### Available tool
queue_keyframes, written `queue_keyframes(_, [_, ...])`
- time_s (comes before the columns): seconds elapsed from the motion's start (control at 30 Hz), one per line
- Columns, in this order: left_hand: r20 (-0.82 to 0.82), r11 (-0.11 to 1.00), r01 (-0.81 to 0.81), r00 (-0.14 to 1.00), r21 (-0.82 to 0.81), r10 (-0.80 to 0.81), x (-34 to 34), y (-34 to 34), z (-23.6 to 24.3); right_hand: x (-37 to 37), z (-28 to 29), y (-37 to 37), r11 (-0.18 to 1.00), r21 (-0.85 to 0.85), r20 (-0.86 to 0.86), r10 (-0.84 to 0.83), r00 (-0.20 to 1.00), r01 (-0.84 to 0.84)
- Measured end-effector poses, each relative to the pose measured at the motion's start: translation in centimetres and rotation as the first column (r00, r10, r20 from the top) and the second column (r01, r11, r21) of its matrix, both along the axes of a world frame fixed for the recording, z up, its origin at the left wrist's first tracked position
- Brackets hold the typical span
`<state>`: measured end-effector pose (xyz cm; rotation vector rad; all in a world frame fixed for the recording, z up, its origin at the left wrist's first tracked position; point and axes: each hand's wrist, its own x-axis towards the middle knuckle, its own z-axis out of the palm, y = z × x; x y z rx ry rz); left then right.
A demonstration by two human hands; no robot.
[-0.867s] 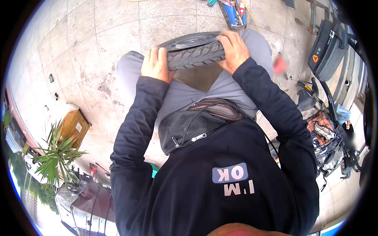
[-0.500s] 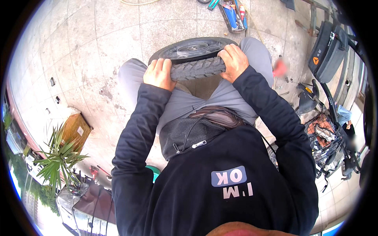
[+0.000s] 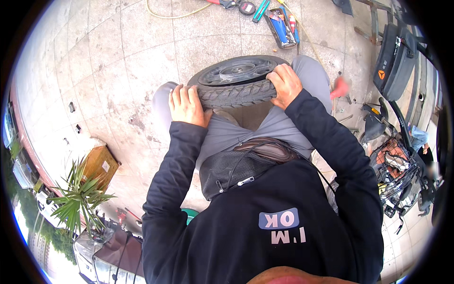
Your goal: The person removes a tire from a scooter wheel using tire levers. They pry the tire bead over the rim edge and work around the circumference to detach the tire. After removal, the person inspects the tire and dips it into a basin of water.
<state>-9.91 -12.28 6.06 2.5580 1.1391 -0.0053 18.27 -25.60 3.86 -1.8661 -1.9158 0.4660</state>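
Observation:
A wheel stands between my knees, its dark spoked hub and rim [image 3: 238, 71] facing up and away from me. The black treaded tire [image 3: 239, 96] around it shows its near side toward my body. My left hand [image 3: 188, 105] grips the tire's left side, with the fingers over the top and the thumb toward me. At the tire's right side my right hand [image 3: 286, 86] is closed on it, with fingers curled over the edge. The wheel's underside is hidden by the tire and my legs.
On the paved floor ahead lie an open tool case [image 3: 282, 29], a green-handled tool [image 3: 261, 11] and a yellowish hose [image 3: 177, 16]. To the right are a black padded seat [image 3: 396, 64] and a wire basket [image 3: 395, 161]. A wooden box [image 3: 100, 166] and a spiky plant [image 3: 78, 199] stand left.
The wheel has tilted so that more of its rim face shows, and the near tire section sits closer to the rim. My left fingers are less curled. The whole view has shifted slightly.

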Motion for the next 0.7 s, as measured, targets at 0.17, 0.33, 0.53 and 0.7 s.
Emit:
queue_keyframes(0.17, [0.009, 0.998, 0.056, 0.998, -0.035, -0.056, -0.1, -0.2, -0.3, -0.2, -0.6, -0.9, 0.999, 0.047, -0.009, -0.001, 1.000, 0.001])
queue_keyframes(0.33, [0.070, 0.971, 0.237, 0.969, -0.014, -0.235, 0.3, 1.7, -0.9, -0.2, -0.1, -0.5, 0.999, 0.027, -0.012, 0.027, 1.000, -0.027])
queue_keyframes(0.53, [0.085, 0.977, 0.215, 0.973, -0.010, -0.213, 0.5, 2.1, -1.0, -0.2, 0.2, 0.0, 0.999, 0.036, -0.036, 0.021, 0.999, -0.019])
queue_keyframes(0.7, [0.073, 0.978, 0.208, 0.976, -0.023, -0.206, 0.4, 2.5, -1.2, -0.2, -0.1, 0.4, 0.999, 0.036, -0.032, 0.012, 0.999, -0.011])
